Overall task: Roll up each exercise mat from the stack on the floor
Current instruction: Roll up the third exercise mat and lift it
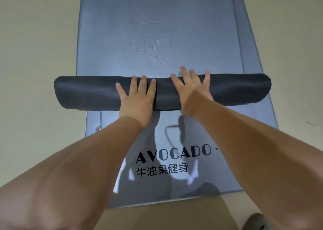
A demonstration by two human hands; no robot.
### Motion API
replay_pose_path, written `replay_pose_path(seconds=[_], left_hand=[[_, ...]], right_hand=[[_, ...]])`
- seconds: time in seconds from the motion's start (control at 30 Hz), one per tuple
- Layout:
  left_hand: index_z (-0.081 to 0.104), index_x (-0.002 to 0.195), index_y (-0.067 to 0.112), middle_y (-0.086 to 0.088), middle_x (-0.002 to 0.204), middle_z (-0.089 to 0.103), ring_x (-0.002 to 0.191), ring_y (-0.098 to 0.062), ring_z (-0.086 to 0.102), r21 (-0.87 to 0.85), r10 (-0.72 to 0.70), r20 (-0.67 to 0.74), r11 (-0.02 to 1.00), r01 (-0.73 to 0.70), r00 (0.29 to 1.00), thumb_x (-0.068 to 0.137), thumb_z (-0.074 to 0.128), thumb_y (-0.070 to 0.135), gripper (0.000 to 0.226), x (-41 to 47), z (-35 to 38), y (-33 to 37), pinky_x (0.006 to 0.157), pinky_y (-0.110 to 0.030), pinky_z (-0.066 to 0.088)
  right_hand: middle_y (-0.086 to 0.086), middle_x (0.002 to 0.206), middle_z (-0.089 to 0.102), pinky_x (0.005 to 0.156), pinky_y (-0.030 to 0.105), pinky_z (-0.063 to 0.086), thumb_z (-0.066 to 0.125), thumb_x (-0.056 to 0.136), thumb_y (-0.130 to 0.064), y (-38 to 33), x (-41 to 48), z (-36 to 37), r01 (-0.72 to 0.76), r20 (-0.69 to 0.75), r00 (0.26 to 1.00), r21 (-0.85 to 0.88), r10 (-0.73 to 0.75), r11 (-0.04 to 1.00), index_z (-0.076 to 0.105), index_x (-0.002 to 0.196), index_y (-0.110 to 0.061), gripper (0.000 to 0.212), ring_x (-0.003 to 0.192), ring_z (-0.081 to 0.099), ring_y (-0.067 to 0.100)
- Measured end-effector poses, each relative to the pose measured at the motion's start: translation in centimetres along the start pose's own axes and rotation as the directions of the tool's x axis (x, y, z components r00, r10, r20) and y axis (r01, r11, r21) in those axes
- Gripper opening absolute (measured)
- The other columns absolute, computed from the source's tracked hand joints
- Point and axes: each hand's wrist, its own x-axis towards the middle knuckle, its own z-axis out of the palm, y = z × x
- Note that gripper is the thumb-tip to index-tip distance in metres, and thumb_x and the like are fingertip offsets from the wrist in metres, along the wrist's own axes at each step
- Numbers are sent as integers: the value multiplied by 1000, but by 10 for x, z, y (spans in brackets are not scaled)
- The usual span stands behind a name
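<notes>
A grey exercise mat [157, 37] lies flat on the floor and runs away from me. Its near part is wound into a dark roll [83, 91] that lies crosswise, wider than the stack. My left hand [138, 97] presses flat on top of the roll just left of its middle, fingers spread. My right hand [192, 88] presses flat on the roll just right of the middle, fingertips reaching over its far side. Beneath the roll, a lower grey mat [174, 177] printed with "AVOCADO" and Chinese characters stays flat.
Beige floor [35, 37] surrounds the mats on the left, on the right and in front of me. A metal eyelet [98, 128] sits near the lower mat's left edge. The tip of a shoe [257, 221] shows at the bottom right.
</notes>
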Motion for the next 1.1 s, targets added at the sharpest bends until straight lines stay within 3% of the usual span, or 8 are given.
replay_pose_path(seconds=[0.17, 0.33, 0.5, 0.63, 0.8, 0.93, 1.0, 1.1], left_hand=[[23, 155, 22, -7, 149, 38, 145, -34, 25, -35, 12, 62, 999, -10, 998, 89, 60, 9, 76, 20, -13, -6, 109, -80, 16], [33, 148, 24, -2, 139, 47, 136, -28, 36, -74, 22, 57, 997, -18, 998, 84, 69, 12, 74, 17, -15, -8, 110, -79, 17], [39, 143, 29, 5, 132, 51, 129, -24, 43, -117, 41, 137, 993, -25, 990, 85, 68, 20, 65, -12, -15, -12, 110, -75, 20], [48, 128, 36, 10, 106, 58, 108, -21, 51, -158, 61, 220, 987, -26, 974, 80, 72, 50, 55, -44, -15, -11, 99, -64, 33], [57, 112, 34, 11, 95, 64, 93, -19, 59, -234, 166, 500, 971, -53, 850, 65, 86, 38, 56, -70, -45, -8, 89, -45, 40], [59, 103, 32, 5, 106, 66, 95, -21, 61, -401, 321, 658, 915, -44, 682, 65, 95, 27, 52, -73, -60, -13, 83, -35, 52], [61, 93, 33, 9, 98, 68, 86, -14, 63, -495, 352, 687, 867, 54, 636, 67, 94, 20, 44, -67, -63, -21, 68, -26, 49], [70, 93, 36, 9, 99, 73, 87, -14, 67, -572, 354, 690, 801, 176, 631, 65, 95, 17, 42, -57, -61, -34, 63, -25, 48]], right_hand=[[17, 148, 41, 123, 70, 7, 88, 65, -22, 13, -4, 7, 122, -170, 980, 105, -103, 987, 35, 159, -25, 107, 138, 40, 37], [22, 149, 48, 123, 67, 12, 80, 70, -8, 4, -18, 17, 86, -298, 954, 137, -42, 987, 45, 156, -25, 94, 144, 40, 42], [14, 159, 38, 125, 61, 0, 70, 83, -10, -11, -50, 9, 42, -144, 990, 214, -11, 976, 33, 160, -33, 89, 152, 26, 35], [8, 158, 35, 124, 62, -4, 71, 84, -17, -21, -85, 7, 29, -6, 1000, 279, -29, 960, 29, 160, -38, 90, 152, 22, 29], [0, 141, 48, 123, 68, 1, 74, 84, -35, -25, -120, -8, 26, 261, 958, 331, -118, 943, 31, 153, -43, 82, 142, 34, 25], [7, 162, 28, 121, 73, 2, 73, 83, -55, -34, -144, -17, 7, 376, 922, 232, -96, 973, 1, 161, -43, 107, 155, 14, 34], [10, 172, 1, 121, 73, -1, 62, 83, -75, -43, -161, -8, 20, 224, 972, 201, -66, 979, -18, 160, -41, 116, 159, -6, 38], [15, 172, -11, 118, 76, -3, 55, 79, -82, -54, -190, 18, 40, -19, 999, 188, -37, 981, -16, 161, -37, 117, 157, -13, 43]])
